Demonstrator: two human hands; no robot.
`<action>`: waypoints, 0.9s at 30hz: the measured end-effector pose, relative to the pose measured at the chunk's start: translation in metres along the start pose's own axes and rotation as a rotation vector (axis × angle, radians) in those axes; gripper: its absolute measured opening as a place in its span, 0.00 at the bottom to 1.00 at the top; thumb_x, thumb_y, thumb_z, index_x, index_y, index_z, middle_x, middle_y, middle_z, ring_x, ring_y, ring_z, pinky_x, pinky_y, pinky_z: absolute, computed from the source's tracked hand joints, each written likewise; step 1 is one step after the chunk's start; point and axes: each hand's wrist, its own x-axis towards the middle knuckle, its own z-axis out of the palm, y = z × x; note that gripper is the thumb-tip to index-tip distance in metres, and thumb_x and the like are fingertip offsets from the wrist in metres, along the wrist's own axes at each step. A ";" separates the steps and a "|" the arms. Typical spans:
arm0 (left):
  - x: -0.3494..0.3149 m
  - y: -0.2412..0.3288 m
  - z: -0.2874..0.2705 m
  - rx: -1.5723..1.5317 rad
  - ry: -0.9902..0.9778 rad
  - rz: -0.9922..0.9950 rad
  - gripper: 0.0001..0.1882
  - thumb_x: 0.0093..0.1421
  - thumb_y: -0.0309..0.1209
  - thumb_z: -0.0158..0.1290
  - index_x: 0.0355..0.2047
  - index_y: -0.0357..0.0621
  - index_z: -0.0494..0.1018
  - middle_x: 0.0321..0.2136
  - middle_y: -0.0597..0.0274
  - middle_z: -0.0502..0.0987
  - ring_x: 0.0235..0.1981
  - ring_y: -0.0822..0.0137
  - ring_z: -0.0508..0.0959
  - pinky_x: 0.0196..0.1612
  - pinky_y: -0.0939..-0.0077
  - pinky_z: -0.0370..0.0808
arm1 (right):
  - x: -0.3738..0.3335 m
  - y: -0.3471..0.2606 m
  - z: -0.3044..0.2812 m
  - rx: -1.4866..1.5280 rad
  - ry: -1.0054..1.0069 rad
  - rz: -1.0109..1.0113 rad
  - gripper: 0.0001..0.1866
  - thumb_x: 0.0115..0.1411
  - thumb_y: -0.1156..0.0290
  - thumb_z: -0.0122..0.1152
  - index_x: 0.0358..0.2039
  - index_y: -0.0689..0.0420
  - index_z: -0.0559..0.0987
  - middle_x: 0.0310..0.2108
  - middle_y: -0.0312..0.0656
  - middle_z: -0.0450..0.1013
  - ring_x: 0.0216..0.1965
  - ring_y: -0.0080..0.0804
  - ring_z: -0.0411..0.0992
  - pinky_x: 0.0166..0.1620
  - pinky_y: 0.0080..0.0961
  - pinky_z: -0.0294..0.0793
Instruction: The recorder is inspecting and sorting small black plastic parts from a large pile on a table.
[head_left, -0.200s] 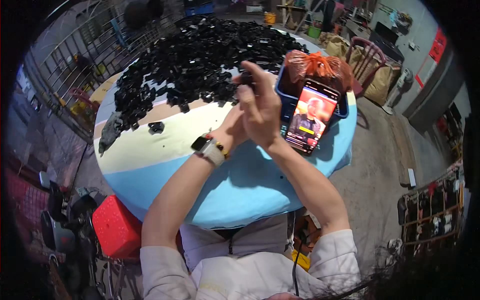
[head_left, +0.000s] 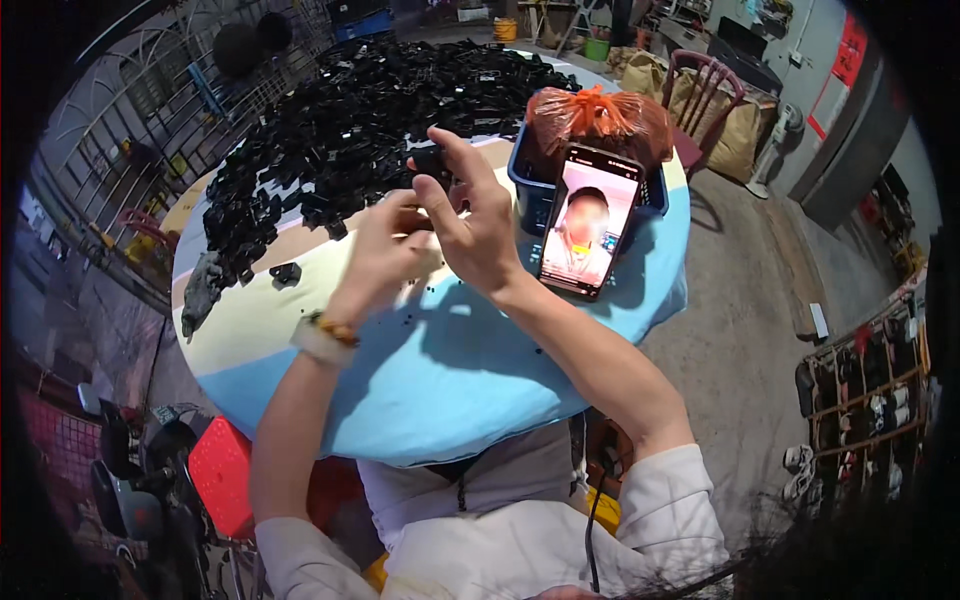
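Over the near edge of the pile, my right hand (head_left: 478, 228) pinches a small black plastic part (head_left: 428, 161) between thumb and forefinger. Close by on its left is my left hand (head_left: 380, 262), its fingers curled and slightly blurred; anything they hold cannot be made out. A large heap of black plastic parts (head_left: 300, 130) covers the far half of the round table (head_left: 470, 400), which has a striped cloth. One loose black piece (head_left: 286, 273) lies apart on the cream stripe. Tiny dark bits dot the cloth below my hands.
Right of my hands, a lit phone (head_left: 590, 225) leans against a blue basket (head_left: 528, 180) with an orange plastic bag (head_left: 600, 125) in it. A grey cloth-like item (head_left: 203, 290) lies at the left table edge. A red stool (head_left: 222, 475) stands lower left, a chair (head_left: 700, 100) far right.
My left hand has drawn left and turned, coming out from behind my right hand. The right hand still holds the black part. The whole view has shifted slightly, and the phone's picture differs.
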 end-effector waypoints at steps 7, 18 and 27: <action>-0.045 -0.002 -0.023 -0.374 0.281 0.143 0.19 0.56 0.15 0.55 0.49 0.35 0.73 0.42 0.58 0.77 0.44 0.70 0.78 0.50 0.77 0.77 | -0.012 0.005 0.019 0.219 -0.197 0.189 0.22 0.57 0.73 0.66 0.53 0.59 0.75 0.43 0.41 0.71 0.45 0.25 0.71 0.45 0.21 0.74; -0.047 -0.004 -0.027 -0.535 0.284 0.165 0.19 0.59 0.20 0.57 0.51 0.34 0.72 0.42 0.52 0.79 0.42 0.66 0.80 0.50 0.70 0.80 | -0.014 -0.003 0.022 0.391 -0.298 0.256 0.21 0.54 0.75 0.69 0.48 0.63 0.76 0.43 0.41 0.75 0.43 0.25 0.74 0.45 0.22 0.77; -0.049 -0.004 -0.027 -0.596 0.372 0.142 0.20 0.57 0.18 0.58 0.51 0.33 0.72 0.41 0.52 0.80 0.39 0.66 0.81 0.47 0.72 0.81 | -0.017 -0.009 0.016 0.033 -0.300 -0.190 0.25 0.53 0.76 0.69 0.53 0.62 0.75 0.43 0.44 0.72 0.38 0.28 0.73 0.36 0.21 0.75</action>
